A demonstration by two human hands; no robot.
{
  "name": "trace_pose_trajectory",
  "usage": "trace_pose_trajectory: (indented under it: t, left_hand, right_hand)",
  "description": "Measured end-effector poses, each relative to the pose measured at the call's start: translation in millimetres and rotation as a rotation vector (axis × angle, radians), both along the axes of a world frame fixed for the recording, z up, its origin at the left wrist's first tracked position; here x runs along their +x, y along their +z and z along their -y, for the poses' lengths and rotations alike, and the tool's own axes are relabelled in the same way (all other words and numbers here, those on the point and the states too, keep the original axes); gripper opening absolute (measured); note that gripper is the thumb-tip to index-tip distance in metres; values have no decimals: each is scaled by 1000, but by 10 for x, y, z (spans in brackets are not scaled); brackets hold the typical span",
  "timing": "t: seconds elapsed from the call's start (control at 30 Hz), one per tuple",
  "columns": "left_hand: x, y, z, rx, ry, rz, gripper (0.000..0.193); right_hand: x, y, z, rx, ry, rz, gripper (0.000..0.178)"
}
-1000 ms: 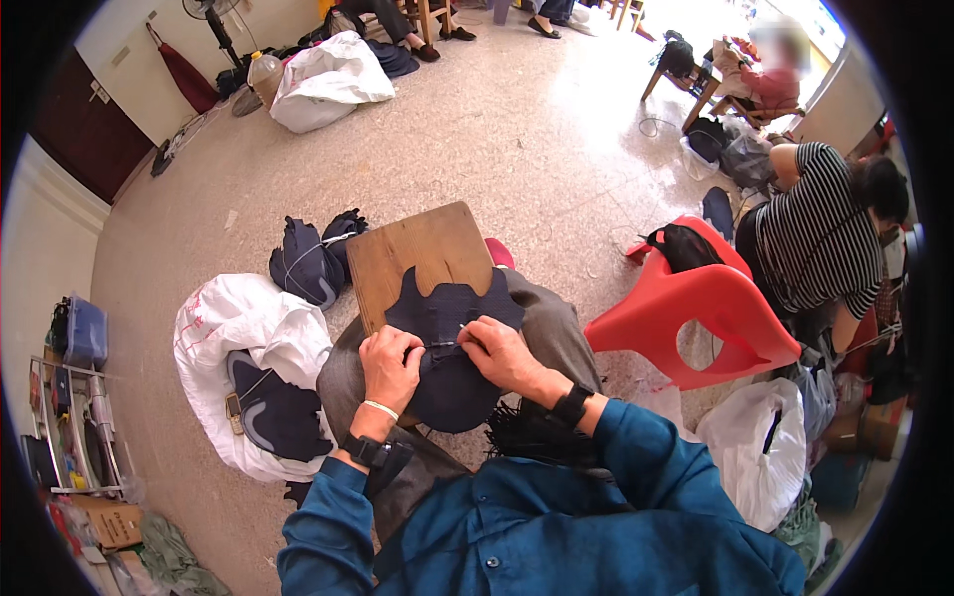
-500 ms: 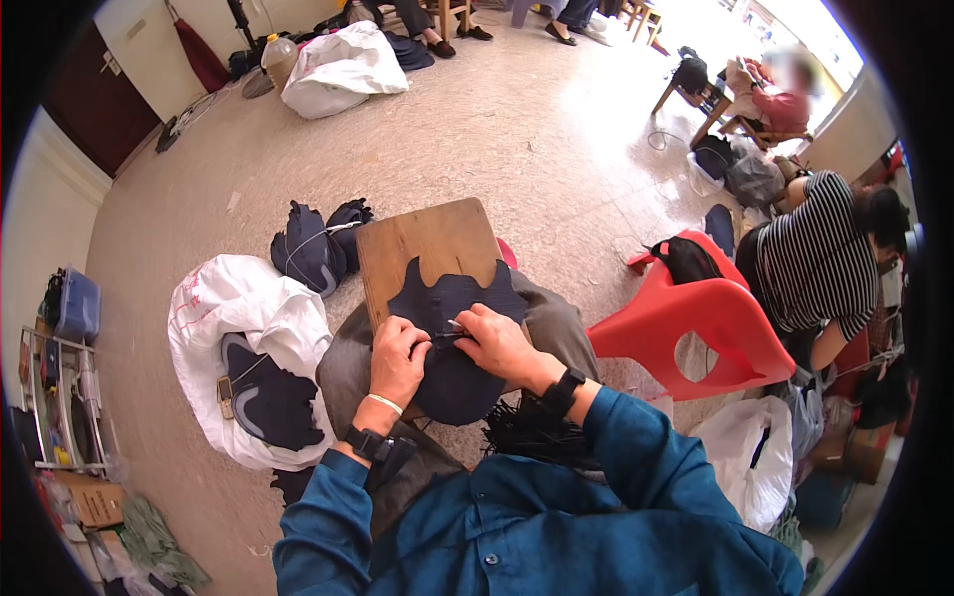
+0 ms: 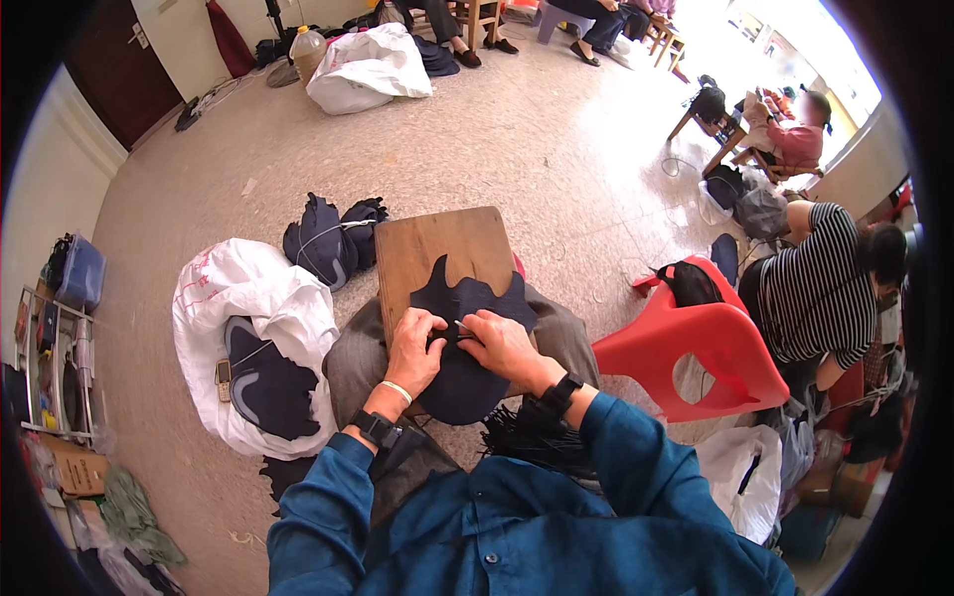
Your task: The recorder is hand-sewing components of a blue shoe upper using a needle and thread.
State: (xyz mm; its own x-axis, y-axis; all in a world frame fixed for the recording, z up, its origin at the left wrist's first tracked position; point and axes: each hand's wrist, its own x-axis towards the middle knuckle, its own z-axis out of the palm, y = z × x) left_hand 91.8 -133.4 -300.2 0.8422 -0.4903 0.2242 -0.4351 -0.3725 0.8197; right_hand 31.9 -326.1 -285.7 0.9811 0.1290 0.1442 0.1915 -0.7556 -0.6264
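Observation:
A dark navy fabric piece [image 3: 465, 382], with pointed horns at its far edge and a rounded near end, lies over my lap and the near part of a wooden board [image 3: 437, 233]. My left hand [image 3: 412, 350] pinches the fabric at its middle, fingers closed. Facing it closely, my right hand [image 3: 500, 348] is closed on a small slim tool [image 3: 461, 325] with a pale tip; its exact kind is too small to tell. Between the fingertips the cloth is bunched, and the fingers partly hide that spot.
To my left sits a white sack [image 3: 253, 263] with dark fabric pieces [image 3: 283, 392] and a mobile phone [image 3: 224, 380] on it. Tied dark bundles [image 3: 320, 243] lie beyond. At right stand a red plastic stool [image 3: 696, 343] and a person in stripes [image 3: 820, 273].
The view has turned slightly, shifting the room within the picture. Both hands stay at the middle of the fabric, with only small finger movements.

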Motion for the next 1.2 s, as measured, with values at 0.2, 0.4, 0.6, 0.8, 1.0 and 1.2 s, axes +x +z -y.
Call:
trace_pose_trajectory:
  t: [0.2, 0.4, 0.6, 0.8, 1.0, 1.2]
  left_hand:
    - [31, 9, -59, -27, -45, 82, 32]
    - [55, -1, -104, -21, -87, 47, 36]
    - [34, 50, -84, -11, -74, 4, 35]
    - [57, 86, -57, -5, -110, -27, 35]
    - [86, 52, -117, 71, -112, -34, 42]
    - [36, 158, -104, 138, -148, 41, 48]
  right_hand:
    - [6, -24, -118, 19, -60, 87, 20]
    - [152, 2, -104, -43, -3, 59, 17]
    - [95, 20, -68, 119, -33, -5, 12]
    - [87, 99, -59, 39, -15, 62, 11]
    - [-231, 161, 268, 12, -296, 90, 16]
    - [-495, 30, 532, 244, -720, 140, 15]
